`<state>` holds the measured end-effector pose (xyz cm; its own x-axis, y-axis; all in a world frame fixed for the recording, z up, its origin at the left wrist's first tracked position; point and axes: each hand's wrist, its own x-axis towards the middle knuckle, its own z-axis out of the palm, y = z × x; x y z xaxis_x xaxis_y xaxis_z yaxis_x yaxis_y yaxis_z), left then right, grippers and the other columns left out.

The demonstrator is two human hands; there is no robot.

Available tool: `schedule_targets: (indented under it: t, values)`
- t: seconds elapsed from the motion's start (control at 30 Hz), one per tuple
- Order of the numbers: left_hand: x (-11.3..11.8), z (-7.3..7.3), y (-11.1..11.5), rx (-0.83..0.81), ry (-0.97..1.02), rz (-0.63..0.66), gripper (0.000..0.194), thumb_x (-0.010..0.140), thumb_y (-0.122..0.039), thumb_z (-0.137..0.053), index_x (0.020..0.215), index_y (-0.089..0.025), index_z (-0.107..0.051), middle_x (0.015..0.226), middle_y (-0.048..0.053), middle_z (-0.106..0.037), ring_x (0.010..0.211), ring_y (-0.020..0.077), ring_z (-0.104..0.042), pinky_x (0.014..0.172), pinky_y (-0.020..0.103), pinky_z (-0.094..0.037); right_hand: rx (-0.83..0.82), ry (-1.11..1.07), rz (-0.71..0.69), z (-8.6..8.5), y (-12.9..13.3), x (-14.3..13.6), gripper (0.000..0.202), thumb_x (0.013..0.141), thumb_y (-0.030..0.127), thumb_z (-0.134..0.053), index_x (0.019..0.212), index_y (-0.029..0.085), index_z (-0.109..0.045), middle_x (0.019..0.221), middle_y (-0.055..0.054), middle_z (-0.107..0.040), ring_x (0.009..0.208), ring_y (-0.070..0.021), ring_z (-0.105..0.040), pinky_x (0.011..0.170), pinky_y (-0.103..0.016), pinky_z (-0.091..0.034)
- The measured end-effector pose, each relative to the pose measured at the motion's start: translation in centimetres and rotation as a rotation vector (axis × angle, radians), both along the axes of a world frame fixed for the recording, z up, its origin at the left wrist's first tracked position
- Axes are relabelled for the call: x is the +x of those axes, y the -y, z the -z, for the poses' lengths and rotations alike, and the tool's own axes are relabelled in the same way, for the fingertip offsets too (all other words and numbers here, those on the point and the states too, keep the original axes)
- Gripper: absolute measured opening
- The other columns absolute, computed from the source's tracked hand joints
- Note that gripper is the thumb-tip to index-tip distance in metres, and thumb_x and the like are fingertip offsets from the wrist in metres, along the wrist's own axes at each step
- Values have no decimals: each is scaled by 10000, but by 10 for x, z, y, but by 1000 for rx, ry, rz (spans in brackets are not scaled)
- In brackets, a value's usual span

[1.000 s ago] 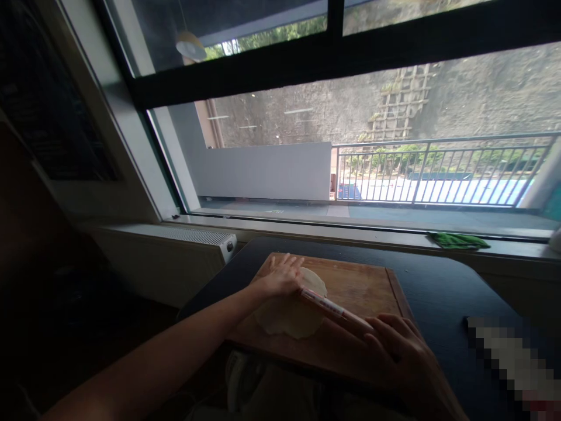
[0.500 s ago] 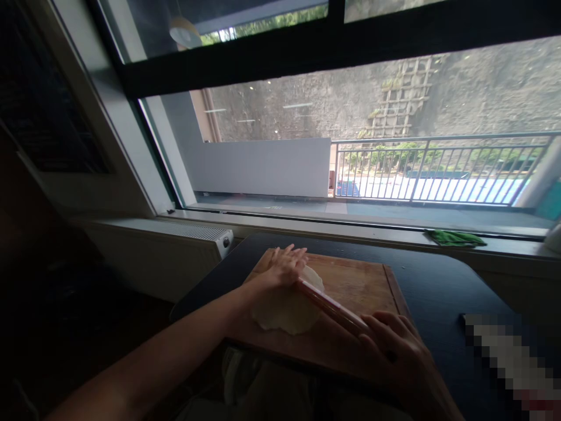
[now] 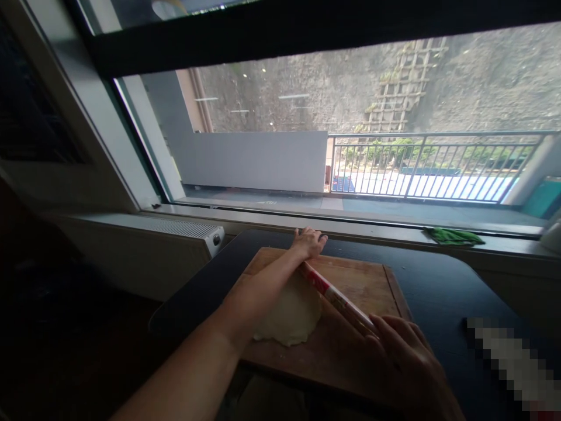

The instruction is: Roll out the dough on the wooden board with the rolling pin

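Head view: I judge that I am rolling out dough. My right hand [image 3: 405, 345] grips the near end of the label-wrapped rolling pin [image 3: 337, 300]; my left hand [image 3: 309, 242] lies at its far end, fingers spread rather than curled around it. The flattened dough [image 3: 291, 313] lies on the wooden board [image 3: 357, 286] on the dark tabletop [image 3: 442, 286], partly hidden by my left forearm [image 3: 228, 327]. To my mind, the next move calls for even pressure from both palms across the sheet.
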<state>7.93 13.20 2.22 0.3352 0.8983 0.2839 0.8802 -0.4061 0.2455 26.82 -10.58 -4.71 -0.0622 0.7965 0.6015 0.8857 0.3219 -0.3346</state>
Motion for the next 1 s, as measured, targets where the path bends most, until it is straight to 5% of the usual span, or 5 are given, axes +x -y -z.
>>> schedule_targets:
  t: [0.27, 0.47, 0.63, 0.87, 1.0]
  values:
    - [-41, -9, 18, 18, 134, -62, 370, 915, -344, -296, 1105, -167, -560, 1155, 79, -575, 1070, 209, -482, 899, 328, -364, -91, 54, 172, 0, 4, 5, 347, 873, 467, -394, 1103, 255, -545, 998, -31, -608, 907, -227, -526, 772, -386, -414]
    - [-97, -19, 40, -436, -160, 153, 598, 512, -583, -702, 961, -194, -627, 956, 37, -634, 842, 210, -579, 662, 245, -433, -112, 84, 178, -2, 2, 4, 333, 846, 477, -429, 1077, 269, -550, 982, -30, -603, 905, -239, -523, 737, -392, -400]
    - [-92, -25, 32, -671, -111, 128, 412, 521, -504, -707, 756, -186, -591, 730, -11, -609, 666, 163, -557, 496, 214, -366, -171, 96, 175, -5, 2, 0, 281, 833, 488, -450, 1004, 294, -560, 903, -11, -599, 869, -239, -520, 724, -404, -394]
    - [-116, -10, 51, -502, 532, 77, 317, 655, -326, -597, 935, -182, -560, 756, -19, -598, 660, 127, -560, 545, 202, -413, -109, -21, 168, 4, 0, 5, 283, 847, 484, -433, 991, 268, -546, 881, -29, -596, 806, -229, -519, 715, -395, -402]
    - [-159, -8, 64, -478, 249, -103, 187, 609, -240, -591, 773, -155, -618, 704, 8, -614, 658, 164, -579, 536, 224, -407, -9, -91, 85, 3, 1, 2, 266, 846, 458, -444, 993, 258, -539, 893, -37, -596, 836, -225, -524, 747, -382, -405]
